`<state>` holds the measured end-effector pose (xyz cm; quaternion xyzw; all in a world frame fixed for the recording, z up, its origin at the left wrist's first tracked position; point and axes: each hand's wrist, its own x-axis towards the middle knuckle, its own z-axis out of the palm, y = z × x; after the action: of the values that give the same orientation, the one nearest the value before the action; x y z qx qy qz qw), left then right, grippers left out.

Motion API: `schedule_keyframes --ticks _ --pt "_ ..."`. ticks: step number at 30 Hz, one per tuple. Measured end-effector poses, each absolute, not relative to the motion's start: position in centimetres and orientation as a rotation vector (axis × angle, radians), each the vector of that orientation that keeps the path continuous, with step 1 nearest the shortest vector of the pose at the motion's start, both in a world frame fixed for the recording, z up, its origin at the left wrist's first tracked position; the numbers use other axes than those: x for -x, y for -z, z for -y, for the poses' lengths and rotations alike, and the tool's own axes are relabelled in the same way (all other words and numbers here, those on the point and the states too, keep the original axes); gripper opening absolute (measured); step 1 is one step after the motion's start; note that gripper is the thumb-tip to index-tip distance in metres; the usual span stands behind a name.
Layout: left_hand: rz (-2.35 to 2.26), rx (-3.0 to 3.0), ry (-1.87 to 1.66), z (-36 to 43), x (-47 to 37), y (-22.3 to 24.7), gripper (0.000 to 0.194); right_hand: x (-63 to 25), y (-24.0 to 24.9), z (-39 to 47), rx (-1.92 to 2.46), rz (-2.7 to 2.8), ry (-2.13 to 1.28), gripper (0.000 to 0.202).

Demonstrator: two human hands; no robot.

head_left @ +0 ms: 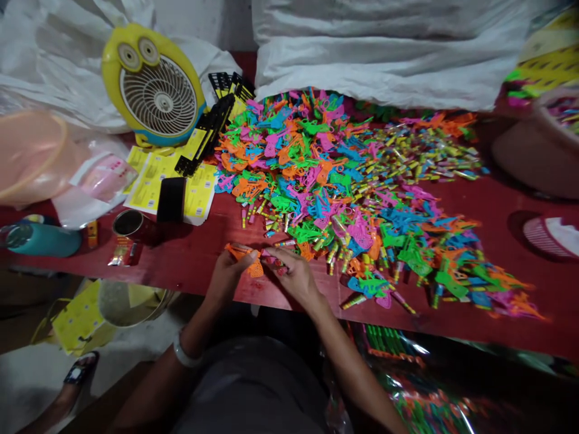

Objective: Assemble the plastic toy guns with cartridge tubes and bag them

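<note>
My left hand [228, 274] is closed on an orange plastic piece [254, 266] with a perforated part, above the red table [199, 256] near its front edge. Close against it on the right, my right hand [292, 274] has its fingers pressed round a small pink-and-red tube [279, 267], whose end meets the orange piece. Just beyond my hands lies a big heap of green, orange, blue and pink plastic pieces [316, 163]. Small striped tubes [416, 154] are piled at the back right, and more stick out along the heap's front.
A yellow fan [158, 90], yellow printed sheets [149, 175], a black phone [170, 200], a dark cup [129, 224] and a teal bottle [43, 239] stand or lie left. Tubs [538, 150] are at right. A bucket [131, 301] sits below the table; a person's foot [75, 380] shows lower left.
</note>
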<state>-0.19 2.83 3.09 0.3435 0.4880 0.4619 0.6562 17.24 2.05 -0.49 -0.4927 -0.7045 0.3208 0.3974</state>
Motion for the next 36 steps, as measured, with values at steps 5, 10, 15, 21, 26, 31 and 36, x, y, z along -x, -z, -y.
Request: schedule_keyframes --ticks 5,10,15,21,26,31,36 --pt "-1.175 -0.695 -1.094 -2.5 0.4 -2.7 0.031 -16.5 1.7 -1.3 1.266 1.934 -0.712 0.043" --pt "-1.177 -0.660 -1.031 -2.1 0.3 -1.6 0.034 -16.2 3.2 0.2 1.188 1.883 -0.724 0.040" --pt "-1.079 -0.619 -0.970 -1.9 -1.3 -1.0 0.041 -18.5 5.2 1.2 1.218 1.847 -0.762 0.034" --pt "-1.207 -0.658 -0.958 -2.2 -2.1 -1.0 0.046 -19.4 4.8 0.9 1.188 1.910 -0.638 0.039" --pt "-1.207 -0.728 -0.891 -2.9 -1.7 -1.0 0.045 -18.4 2.9 0.3 1.219 1.878 -0.764 0.037" --pt "-1.057 -1.035 -0.785 -5.8 -2.1 -1.8 0.038 -22.9 -0.7 -1.2 1.385 1.806 -0.528 0.032" --pt "-1.441 -1.496 -1.156 -13.6 -2.5 -1.0 0.020 -29.1 -4.4 -2.1 1.786 1.406 0.200 0.032"
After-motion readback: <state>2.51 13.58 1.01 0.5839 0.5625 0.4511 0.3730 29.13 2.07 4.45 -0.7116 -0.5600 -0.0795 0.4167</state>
